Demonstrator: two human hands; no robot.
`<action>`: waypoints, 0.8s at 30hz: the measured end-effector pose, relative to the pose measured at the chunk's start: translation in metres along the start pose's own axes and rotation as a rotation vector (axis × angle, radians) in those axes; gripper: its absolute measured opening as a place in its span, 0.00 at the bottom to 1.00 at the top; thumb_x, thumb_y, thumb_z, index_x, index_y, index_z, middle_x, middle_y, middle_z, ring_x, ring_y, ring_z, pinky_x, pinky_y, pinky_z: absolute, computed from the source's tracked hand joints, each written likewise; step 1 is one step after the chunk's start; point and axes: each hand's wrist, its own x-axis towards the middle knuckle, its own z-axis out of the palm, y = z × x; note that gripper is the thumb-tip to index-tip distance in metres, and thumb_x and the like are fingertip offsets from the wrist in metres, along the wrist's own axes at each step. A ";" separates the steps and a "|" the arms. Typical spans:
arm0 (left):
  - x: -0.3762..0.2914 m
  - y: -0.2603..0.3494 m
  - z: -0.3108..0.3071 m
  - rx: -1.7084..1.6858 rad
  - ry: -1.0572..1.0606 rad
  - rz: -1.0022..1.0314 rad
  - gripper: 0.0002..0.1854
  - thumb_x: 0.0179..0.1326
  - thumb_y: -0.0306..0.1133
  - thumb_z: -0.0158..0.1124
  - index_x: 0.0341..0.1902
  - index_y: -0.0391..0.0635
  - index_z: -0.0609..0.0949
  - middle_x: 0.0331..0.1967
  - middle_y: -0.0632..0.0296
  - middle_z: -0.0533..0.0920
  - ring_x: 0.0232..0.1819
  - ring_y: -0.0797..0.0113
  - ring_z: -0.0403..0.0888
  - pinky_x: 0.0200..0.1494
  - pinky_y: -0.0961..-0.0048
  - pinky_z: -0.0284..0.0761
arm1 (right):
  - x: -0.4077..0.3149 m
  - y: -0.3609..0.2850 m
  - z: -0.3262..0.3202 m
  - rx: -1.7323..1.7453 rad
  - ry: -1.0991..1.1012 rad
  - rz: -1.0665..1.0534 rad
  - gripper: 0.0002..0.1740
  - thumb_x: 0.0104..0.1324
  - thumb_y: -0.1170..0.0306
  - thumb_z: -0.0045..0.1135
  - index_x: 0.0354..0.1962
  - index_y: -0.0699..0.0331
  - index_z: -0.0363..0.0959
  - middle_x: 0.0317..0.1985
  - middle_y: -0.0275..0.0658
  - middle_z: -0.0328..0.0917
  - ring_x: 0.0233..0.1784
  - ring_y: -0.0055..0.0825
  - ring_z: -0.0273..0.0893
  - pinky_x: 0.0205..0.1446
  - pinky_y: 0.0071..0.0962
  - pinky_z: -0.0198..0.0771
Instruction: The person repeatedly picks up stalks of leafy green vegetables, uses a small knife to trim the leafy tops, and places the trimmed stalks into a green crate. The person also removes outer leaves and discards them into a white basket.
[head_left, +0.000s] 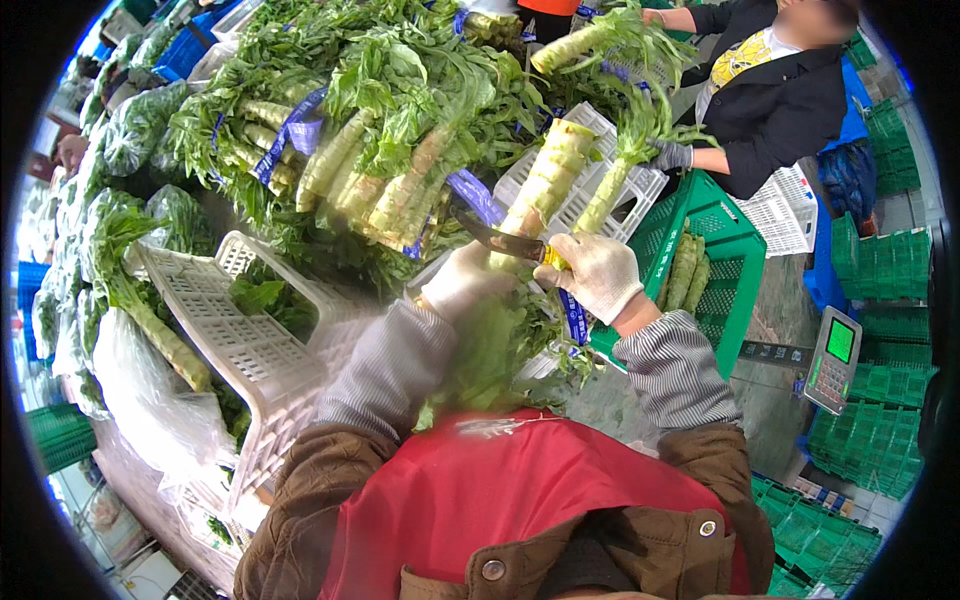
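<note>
In a white knit glove, my left hand (471, 279) grips a thick celtuce stalk (551, 172) near its leafy end. The stalk's bare end points up and away from me, and its leaves (484, 352) hang blurred before my red apron. My right hand (600, 271), gloved too, is closed around the yellow handle of a curved knife (506, 241). The dark blade lies across the stalk just beyond my left hand, pointing left; whether it cuts in cannot be told. Past my hands is a heap of leafy celtuce (390, 165), some bundled with purple tape (292, 135).
A green crate (720, 277) at right holds trimmed celtuce stems (684, 274). Opposite, a co-worker (780, 97) holds celtuce in both hands. White crates (217, 322) stand at left, beside a plastic bag (150, 390). A scale display (832, 360) and stacked green crates (870, 427) are far right.
</note>
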 end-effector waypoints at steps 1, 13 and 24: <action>0.000 0.000 0.000 0.035 0.012 0.013 0.31 0.48 0.24 0.68 0.59 0.36 0.71 0.46 0.62 0.79 0.44 0.71 0.78 0.49 0.74 0.74 | 0.000 0.000 0.000 0.003 -0.017 0.006 0.23 0.59 0.45 0.53 0.33 0.57 0.71 0.22 0.36 0.74 0.25 0.34 0.76 0.27 0.31 0.70; -0.013 -0.007 -0.012 0.012 0.010 0.025 0.38 0.46 0.19 0.69 0.64 0.37 0.65 0.51 0.60 0.76 0.48 0.69 0.76 0.51 0.73 0.73 | -0.025 0.061 -0.040 -0.094 0.479 0.439 0.22 0.60 0.50 0.58 0.38 0.60 0.75 0.29 0.40 0.79 0.28 0.38 0.78 0.30 0.32 0.73; -0.021 0.005 -0.008 -0.271 -0.025 0.024 0.35 0.43 0.24 0.71 0.59 0.38 0.69 0.40 0.64 0.78 0.40 0.72 0.76 0.46 0.75 0.73 | -0.124 0.058 0.057 0.326 -0.004 0.890 0.24 0.56 0.52 0.64 0.38 0.65 0.73 0.26 0.50 0.78 0.29 0.47 0.78 0.32 0.37 0.72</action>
